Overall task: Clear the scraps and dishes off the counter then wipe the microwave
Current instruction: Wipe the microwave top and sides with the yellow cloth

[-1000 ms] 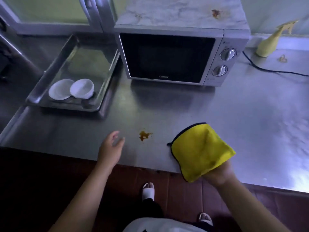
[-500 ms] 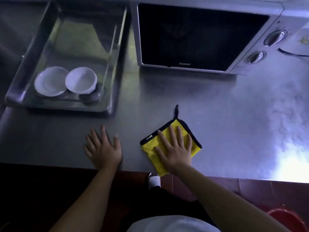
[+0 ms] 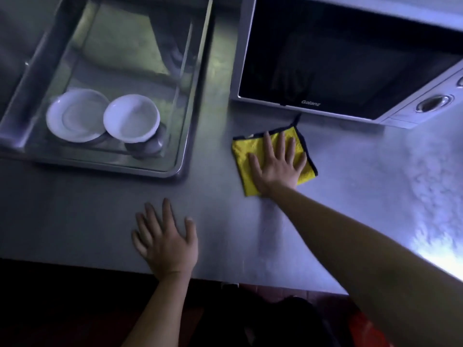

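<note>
right hand (image 3: 278,169) flat on yellow cloth (image 3: 241,156) near microwave (image 3: 350,58), left hand (image 3: 166,242) flat, seemingly at edge of counter (image 3: 75,221)

Our right hand (image 3: 278,169) now presses the yellow cloth (image 3: 244,156) near the microwave (image 3: 350,58), away from the counter's (image 3: 100,221) front edge. Our left hand (image 3: 166,244) now lies flat.

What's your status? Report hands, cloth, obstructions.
Right hand flat on yellow cloth, pressing it to counter. Left hand open, flat on counter. Cloth just in front of microwave; nothing between.
</note>
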The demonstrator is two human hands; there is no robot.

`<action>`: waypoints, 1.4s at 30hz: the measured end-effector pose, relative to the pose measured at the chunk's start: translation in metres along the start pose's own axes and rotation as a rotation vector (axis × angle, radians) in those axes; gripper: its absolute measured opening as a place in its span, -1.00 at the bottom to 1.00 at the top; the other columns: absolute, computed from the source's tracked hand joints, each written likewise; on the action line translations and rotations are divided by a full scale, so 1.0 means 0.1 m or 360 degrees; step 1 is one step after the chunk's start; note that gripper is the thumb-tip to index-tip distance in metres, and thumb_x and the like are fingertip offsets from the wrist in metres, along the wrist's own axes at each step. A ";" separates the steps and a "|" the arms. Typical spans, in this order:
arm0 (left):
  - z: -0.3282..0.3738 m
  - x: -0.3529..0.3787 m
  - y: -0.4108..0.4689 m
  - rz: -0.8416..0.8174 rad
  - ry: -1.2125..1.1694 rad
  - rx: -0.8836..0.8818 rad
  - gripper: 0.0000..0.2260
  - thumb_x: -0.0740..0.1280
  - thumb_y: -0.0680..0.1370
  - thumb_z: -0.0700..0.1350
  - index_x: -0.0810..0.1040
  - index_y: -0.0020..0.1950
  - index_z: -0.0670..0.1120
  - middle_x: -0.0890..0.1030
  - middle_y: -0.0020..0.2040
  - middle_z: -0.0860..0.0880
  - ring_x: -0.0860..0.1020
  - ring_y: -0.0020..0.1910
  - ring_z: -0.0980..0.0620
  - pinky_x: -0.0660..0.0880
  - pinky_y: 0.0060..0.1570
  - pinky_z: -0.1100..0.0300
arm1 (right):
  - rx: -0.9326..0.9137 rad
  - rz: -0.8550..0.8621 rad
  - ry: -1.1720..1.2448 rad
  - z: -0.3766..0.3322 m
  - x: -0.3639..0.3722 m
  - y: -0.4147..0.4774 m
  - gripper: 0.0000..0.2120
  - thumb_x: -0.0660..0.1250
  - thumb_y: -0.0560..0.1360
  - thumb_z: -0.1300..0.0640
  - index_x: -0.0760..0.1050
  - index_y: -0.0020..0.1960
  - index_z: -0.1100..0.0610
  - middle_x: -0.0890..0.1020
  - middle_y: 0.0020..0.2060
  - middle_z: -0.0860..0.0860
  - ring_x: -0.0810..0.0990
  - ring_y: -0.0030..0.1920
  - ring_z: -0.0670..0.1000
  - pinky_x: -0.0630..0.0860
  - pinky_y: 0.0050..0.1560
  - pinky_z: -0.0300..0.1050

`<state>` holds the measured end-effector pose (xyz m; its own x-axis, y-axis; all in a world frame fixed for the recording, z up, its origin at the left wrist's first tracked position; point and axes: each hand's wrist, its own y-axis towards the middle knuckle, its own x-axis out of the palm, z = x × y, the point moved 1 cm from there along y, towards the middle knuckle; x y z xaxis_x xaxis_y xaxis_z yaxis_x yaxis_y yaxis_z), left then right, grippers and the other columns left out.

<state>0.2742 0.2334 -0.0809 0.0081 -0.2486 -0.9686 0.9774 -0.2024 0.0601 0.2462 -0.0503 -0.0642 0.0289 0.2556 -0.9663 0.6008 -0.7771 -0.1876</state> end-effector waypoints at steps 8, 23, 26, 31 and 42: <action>-0.03 0.03 -0.01 -0.0037 0.0031 0.0002 -0.41 0.13 0.55 0.22 0.27 0.55 0.06 0.25 0.57 -0.16 0.18 0.54 -0.23 0.07 0.46 -0.22 | -0.0200 -0.0048 -0.0109 -0.05 -0.04 0.21 -0.30 -0.26 0.53 -0.46 -0.22 0.61 -0.23 -0.15 0.64 -0.01 -0.23 0.62 0.13 -0.22 0.51 0.38; 0.12 -0.06 -0.03 -0.0256 -0.0060 -0.0154 -0.40 0.05 0.55 0.16 0.26 0.56 -0.02 0.24 0.56 -0.23 0.18 0.54 -0.26 0.05 0.44 -0.25 | -0.0627 -0.0206 -0.0265 1.50 0.12 -2.33 -0.15 0.00 0.49 -0.55 -0.04 0.63 -0.15 -0.01 0.64 -0.03 -0.06 0.63 0.11 0.02 0.50 0.38; 0.38 -0.07 -0.06 -0.0316 -0.0225 -0.0361 -0.44 0.16 0.58 -0.01 0.23 0.58 -0.07 0.17 0.58 -0.26 0.11 0.56 -0.29 0.01 0.45 -0.33 | -0.0034 -0.0204 -0.0032 1.72 0.04 -2.48 -0.21 -0.10 0.51 -0.54 -0.19 0.61 -0.23 -0.16 0.62 -0.17 -0.23 0.62 -0.02 -0.23 0.55 0.22; 0.84 -0.06 -0.06 -0.0508 -0.0295 -0.0573 -0.33 0.24 0.59 0.04 0.06 0.63 -0.08 -0.03 0.63 -0.22 -0.07 0.60 -0.26 -0.15 0.48 -0.29 | 0.0724 -0.0142 0.0279 1.99 -0.07 -2.21 -0.21 -0.18 0.44 -0.57 -0.37 0.54 -0.33 -0.33 0.56 -0.23 -0.36 0.58 -0.10 -0.33 0.53 0.16; 1.07 0.22 -0.13 -0.0296 -0.0169 -0.0517 -0.36 0.08 0.57 0.07 0.10 0.59 -0.21 0.07 0.56 -0.40 0.04 0.54 -0.44 -0.02 0.38 -0.51 | 0.1326 0.0025 0.0406 2.47 -0.37 -0.42 -0.19 -0.17 0.49 -0.45 -0.25 0.62 -0.12 -0.19 0.63 0.00 -0.27 0.61 0.13 -0.30 0.48 0.37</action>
<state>0.2396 0.1290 -0.0772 -0.1806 -0.3360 -0.9244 0.9763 0.0531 -0.2100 0.0232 -0.1692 -0.0638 0.2702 0.2847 -0.9198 -0.1782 -0.9240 -0.3383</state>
